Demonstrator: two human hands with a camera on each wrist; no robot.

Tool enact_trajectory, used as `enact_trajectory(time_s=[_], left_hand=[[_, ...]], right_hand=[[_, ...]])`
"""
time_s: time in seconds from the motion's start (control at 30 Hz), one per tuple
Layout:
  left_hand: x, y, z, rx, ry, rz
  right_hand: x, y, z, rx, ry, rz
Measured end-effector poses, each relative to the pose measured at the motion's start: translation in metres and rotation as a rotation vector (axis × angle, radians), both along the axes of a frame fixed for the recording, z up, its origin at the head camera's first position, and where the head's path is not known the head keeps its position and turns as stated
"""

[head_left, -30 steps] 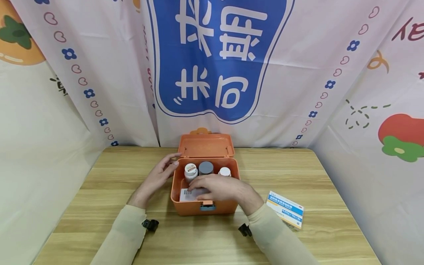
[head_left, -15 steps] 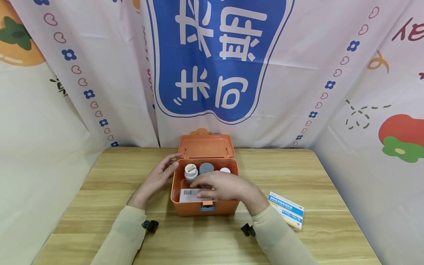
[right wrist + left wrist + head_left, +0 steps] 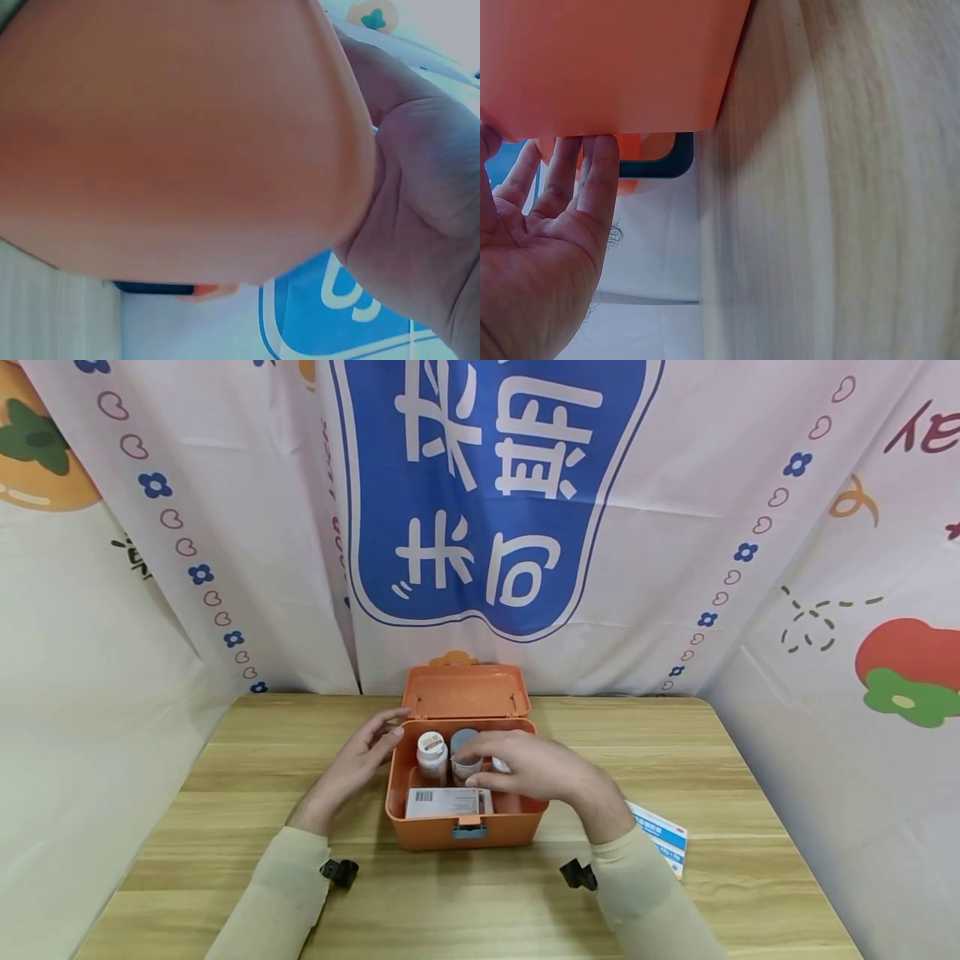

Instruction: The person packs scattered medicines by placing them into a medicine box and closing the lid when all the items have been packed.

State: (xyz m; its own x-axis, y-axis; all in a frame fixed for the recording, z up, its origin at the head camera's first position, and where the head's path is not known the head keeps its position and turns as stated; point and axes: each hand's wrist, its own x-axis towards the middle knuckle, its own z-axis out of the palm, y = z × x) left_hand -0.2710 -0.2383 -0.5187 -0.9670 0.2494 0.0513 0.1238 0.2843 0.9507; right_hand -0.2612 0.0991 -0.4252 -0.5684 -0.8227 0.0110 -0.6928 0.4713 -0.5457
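Observation:
An orange lidded box (image 3: 423, 837) stands in the head view with its lid (image 3: 465, 687) tipped back. Against its left side rests my left hand (image 3: 347, 774), fingers extended toward the back corner; the left wrist view shows those fingertips (image 3: 598, 154) at the orange wall. My right hand (image 3: 536, 770) reaches over the right rim, fingers loosely bent above the contents. Beneath it are a grey-capped bottle (image 3: 462, 740) and a partly hidden white bottle (image 3: 500, 765). Another white bottle (image 3: 432, 758) stands at the left. A pale carton with a barcode (image 3: 441, 802) lies along the front wall.
On the wooden table (image 3: 480, 906), a blue and white medicine carton (image 3: 670, 842) lies to the right, partly covered by my right sleeve. A printed curtain (image 3: 637, 610) hangs behind the table's far edge.
My right hand has come off the pale carton and shifted right and back, toward the bottles. More of the carton shows now. My left hand stays where it was.

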Motion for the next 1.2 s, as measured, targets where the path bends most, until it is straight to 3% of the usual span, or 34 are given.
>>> enact_trajectory(time_s=[0.6, 1.2], left_hand=[[0.000, 0.000, -0.001, -0.001, 0.000, -0.001], [0.001, 0.001, 0.000, 0.003, -0.014, -0.003]], right_hand=[[-0.003, 0.052, 0.014, -0.047, -0.007, -0.163], [-0.008, 0.105, 0.010, -0.075, 0.017, -0.340]])
